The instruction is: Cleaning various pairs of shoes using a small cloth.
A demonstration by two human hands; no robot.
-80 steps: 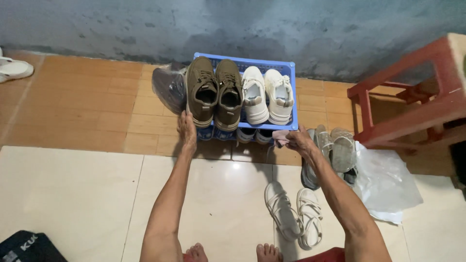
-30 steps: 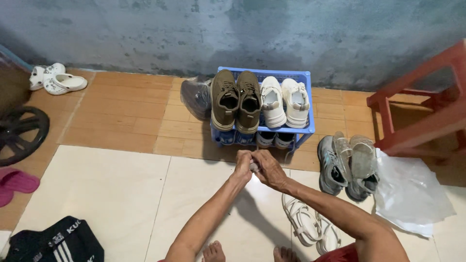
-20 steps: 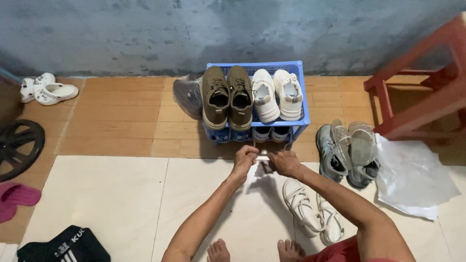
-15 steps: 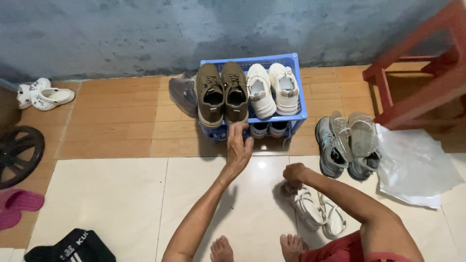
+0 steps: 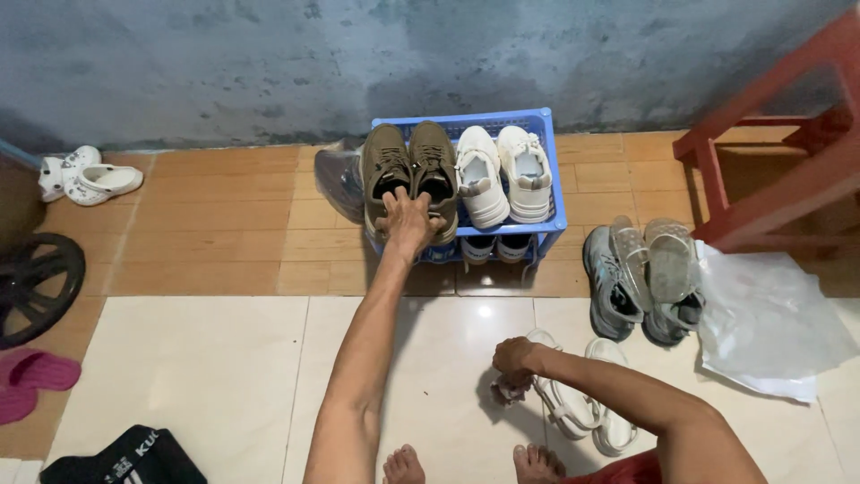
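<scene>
While left hand [image 5: 408,224] grips olive sneakers [image 5: 410,170] — right hand [image 5: 513,357] | white sandals [image 5: 573,399].

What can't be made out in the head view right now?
- Shoes on the lower shelf of the blue rack: only the toes show, the top shelf covers the rest.
- What the right hand holds: a small crumpled thing, mostly closed in the fist.
- Left hand fingertips: inside the olive sneakers, grip unclear.
- Dark wheel and black bag: cut off by the frame edges.
</scene>
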